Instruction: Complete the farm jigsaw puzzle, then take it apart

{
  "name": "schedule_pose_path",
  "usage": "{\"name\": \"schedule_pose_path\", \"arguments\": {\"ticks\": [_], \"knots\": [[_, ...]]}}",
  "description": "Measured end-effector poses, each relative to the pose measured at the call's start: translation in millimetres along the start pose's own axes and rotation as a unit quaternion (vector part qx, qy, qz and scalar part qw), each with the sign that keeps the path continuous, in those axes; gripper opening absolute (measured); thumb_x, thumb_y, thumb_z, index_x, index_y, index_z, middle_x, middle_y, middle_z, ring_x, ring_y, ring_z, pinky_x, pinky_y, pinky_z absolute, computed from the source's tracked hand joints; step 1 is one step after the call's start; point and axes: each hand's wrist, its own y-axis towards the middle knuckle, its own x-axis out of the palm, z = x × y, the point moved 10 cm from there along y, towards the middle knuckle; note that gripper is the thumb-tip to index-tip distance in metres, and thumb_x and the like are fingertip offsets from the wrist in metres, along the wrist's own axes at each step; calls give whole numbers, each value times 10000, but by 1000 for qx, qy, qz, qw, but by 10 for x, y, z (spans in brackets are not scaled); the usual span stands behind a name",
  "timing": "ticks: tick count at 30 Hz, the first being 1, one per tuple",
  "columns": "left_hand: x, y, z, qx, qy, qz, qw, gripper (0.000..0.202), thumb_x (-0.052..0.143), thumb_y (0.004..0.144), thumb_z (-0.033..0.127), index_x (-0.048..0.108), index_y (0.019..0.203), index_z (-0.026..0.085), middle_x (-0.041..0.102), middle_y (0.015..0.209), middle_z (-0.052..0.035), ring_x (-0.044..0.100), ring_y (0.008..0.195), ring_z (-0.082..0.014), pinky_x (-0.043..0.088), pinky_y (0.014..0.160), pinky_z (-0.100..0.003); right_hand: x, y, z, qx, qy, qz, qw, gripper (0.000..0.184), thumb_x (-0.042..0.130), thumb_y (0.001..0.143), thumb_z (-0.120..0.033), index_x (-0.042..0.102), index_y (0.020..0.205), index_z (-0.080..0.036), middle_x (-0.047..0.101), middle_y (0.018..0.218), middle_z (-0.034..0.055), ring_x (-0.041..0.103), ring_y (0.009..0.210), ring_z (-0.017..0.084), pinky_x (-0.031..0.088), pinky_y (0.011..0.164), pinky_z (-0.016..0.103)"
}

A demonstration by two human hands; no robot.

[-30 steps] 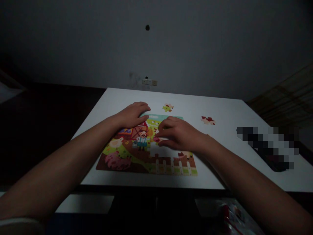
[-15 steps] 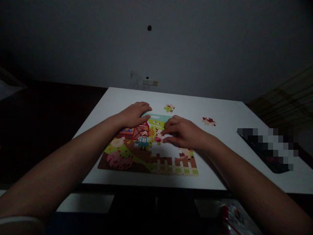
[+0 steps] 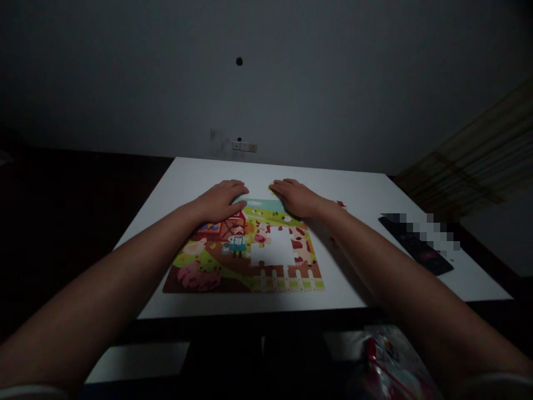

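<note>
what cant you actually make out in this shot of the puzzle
- Head view: the loose piece by the right hand is hidden under it.
- The puzzle top left corner is covered by the left hand.
- The dark object at right is pixelated.
- Red packet at bottom is too dark.

**Setting: dim room in a home**

A domestic room is indicated. A plain white table is set against a bare grey wall, on which a low socket plate is mounted. A children's farm jigsaw is laid out on the table. A woven blind or curtain is seen at the right. Lighting is low; no work or shop fittings are visible.
</note>
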Motion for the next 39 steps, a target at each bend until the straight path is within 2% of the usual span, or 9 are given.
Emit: {"name": "schedule_pose_path", "arguments": {"ticks": [5,12,16,19,22,26,32,35,39], "knots": [[2,1,9,8,-1,5,1000,491,382,1036,481,563,1352,152,540,1441,-139,469,1331,-294,357,1159,-456,-35,28,149,27,23,-1,999,406,620,857,-131,662,1246,-238,722,1120,122,653,1034,348,514,941,540],[-5,11,-1,8,-5,14,1000,467,413,1029,483,564,1351,180,554,1435,-111,480,1327,-288,366,1160,-452,-7,-71,379,73,96,31,992,561,608,859,-120,519,1392,-272,720,1136,124,694,924,276,573,764,430],[-20,9,18,14,-2,14,1000,477,426,1030,474,571,1351,152,560,1428,-132,489,1327,-290,364,1166,-435,-54,-55,408,79,71,50,993,650,653,823,-121,489,1437,-259,657,1308,168,689,1019,295,575,818,451],[-5,15,2,12,8,10,1000,477,419,1030,466,566,1364,159,550,1440,-134,485,1343,-286,371,1164,-431,-35,-33,450,93,56,18,994,627,704,807,-147,537,1406,-227,696,1233,166,682,1055,314,555,905,492],[29,26,-44,2,23,3,1000,481,417,1024,465,572,1370,169,546,1444,-142,489,1352,-283,383,1157,-425,4,-13,498,119,101,-5,988,612,728,797,-162,559,1382,-230,706,1209,148,681,1063,302,549,942,470],[44,28,-51,5,29,3,1000,507,417,1020,479,576,1375,156,541,1448,-159,492,1354,-284,378,1163,-414,-72,-8,502,147,146,25,978,644,752,765,-173,568,1376,-261,679,1247,137,670,1045,302,568,903,448],[42,26,-46,-5,26,-3,1000,488,408,1020,475,567,1381,187,537,1459,-136,470,1374,-272,362,1173,-417,-334,-241,317,181,259,66,947,301,706,849,-358,694,1137,-270,708,1009,96,673,865,254,563,728,392],[46,28,-47,-9,24,-6,1000,491,412,1021,479,562,1385,187,527,1472,-140,469,1372,-276,362,1170,-432,-260,-424,79,202,343,-1,917,271,733,830,-390,677,1059,-256,679,809,51,660,766,221,523,632,340],[37,26,-36,-7,26,-5,1000,501,413,1024,477,563,1385,164,523,1472,-152,467,1371,-279,362,1167,-430,-32,-575,-326,181,398,-108,893,237,737,823,-369,676,1010,-238,668,759,28,614,667,174,477,566,299]]}}
